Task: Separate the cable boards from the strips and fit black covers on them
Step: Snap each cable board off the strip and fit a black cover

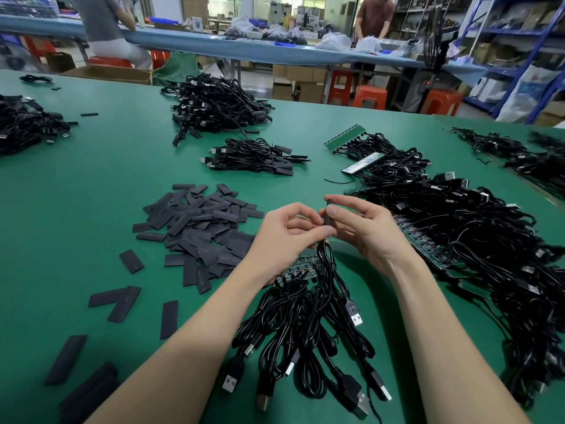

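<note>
**Q:** Grip state, both hands?

**A:** I read both as closed on 1 item. My right hand [363,228] pinches a black cover [329,216] between thumb and fingers, held upright above the green table [91,185]. My left hand [287,231] has its fingertips curled in against the lower end of the same cover, where a black cable [324,255] hangs out of it. I cannot tell whether a board sits inside.

**Q:** Where are the task's things?

**A:** A strip of boards [301,269] lies below the hands, partly under my left wrist, its cables trailing towards me. Loose covers sit in a pile [201,228] to the left. Uncut strips with cables are heaped [458,228] to the right.

**Q:** Finished work?

**A:** 2 bundles of covered cables: a small one [253,157] beyond the pile, a large one [217,105] behind it.
</note>
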